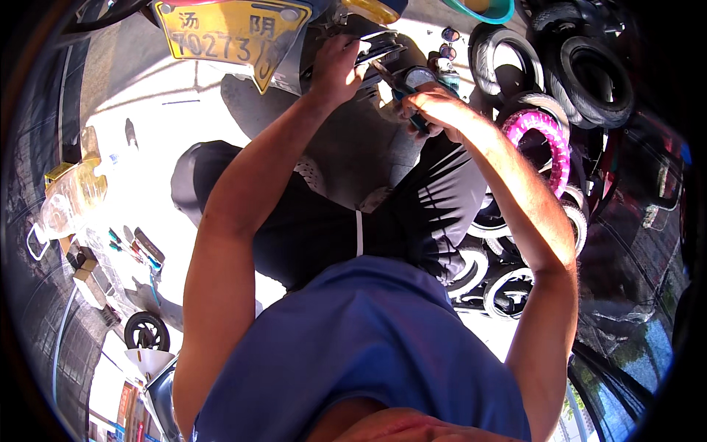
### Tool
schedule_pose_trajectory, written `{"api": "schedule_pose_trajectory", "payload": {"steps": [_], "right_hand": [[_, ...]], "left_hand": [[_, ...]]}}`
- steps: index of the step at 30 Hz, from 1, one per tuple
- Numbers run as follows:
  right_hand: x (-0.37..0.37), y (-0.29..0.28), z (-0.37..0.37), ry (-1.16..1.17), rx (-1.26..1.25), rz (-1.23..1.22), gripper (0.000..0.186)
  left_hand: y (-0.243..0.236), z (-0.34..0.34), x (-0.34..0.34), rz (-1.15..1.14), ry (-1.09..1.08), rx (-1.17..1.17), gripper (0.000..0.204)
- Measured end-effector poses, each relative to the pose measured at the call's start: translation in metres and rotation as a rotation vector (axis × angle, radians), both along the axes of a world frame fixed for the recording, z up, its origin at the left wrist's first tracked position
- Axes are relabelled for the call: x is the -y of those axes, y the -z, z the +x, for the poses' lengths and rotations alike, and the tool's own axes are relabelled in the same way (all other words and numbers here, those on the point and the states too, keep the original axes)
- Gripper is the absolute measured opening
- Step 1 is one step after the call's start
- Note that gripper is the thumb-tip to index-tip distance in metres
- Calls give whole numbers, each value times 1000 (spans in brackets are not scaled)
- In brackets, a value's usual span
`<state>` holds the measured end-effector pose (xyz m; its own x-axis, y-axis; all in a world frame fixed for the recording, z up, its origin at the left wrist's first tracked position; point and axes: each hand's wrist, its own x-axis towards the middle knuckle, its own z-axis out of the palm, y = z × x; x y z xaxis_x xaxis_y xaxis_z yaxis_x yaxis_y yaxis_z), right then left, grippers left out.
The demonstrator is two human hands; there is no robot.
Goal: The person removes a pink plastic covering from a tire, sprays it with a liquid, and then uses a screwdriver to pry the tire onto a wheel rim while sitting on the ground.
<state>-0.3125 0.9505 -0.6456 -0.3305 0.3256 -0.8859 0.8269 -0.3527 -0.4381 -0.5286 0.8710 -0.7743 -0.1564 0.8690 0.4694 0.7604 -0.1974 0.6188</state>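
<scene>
We see the dark, layered metal part with a shiny silver edge (383,50) at the far middle, beyond the knees and to the right of the yellow metal plate (221,33). The bare left hand (339,72) is on its left side, with fingers bent around the edge; how firmly they press, we cannot tell. From the right, the right hand (436,109) has its fingers closed on a plier-like tool with a metal nose and teal-and-black handles (381,72). The nose is very near the part, but we cannot be sure that they touch.

We judge that the work is in progress: part and tool are already in position, but no finished result is visible. How much is left, we cannot tell.

Farther right stand black rubber tyres (480,62) and one pink patterned ring (561,158); on the left ground lie small hand tools (149,247).
</scene>
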Motion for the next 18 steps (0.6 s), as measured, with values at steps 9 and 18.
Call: {"api": "schedule_pose_trajectory", "payload": {"steps": [9,18], "right_hand": [[-4,-39,-31,40,54,7,19],[-33,-55,-43,-199,134,-7,18]], "left_hand": [[7,1,-4,88,47,66,58],[0,3,-7,-48,34,20,60]]}}
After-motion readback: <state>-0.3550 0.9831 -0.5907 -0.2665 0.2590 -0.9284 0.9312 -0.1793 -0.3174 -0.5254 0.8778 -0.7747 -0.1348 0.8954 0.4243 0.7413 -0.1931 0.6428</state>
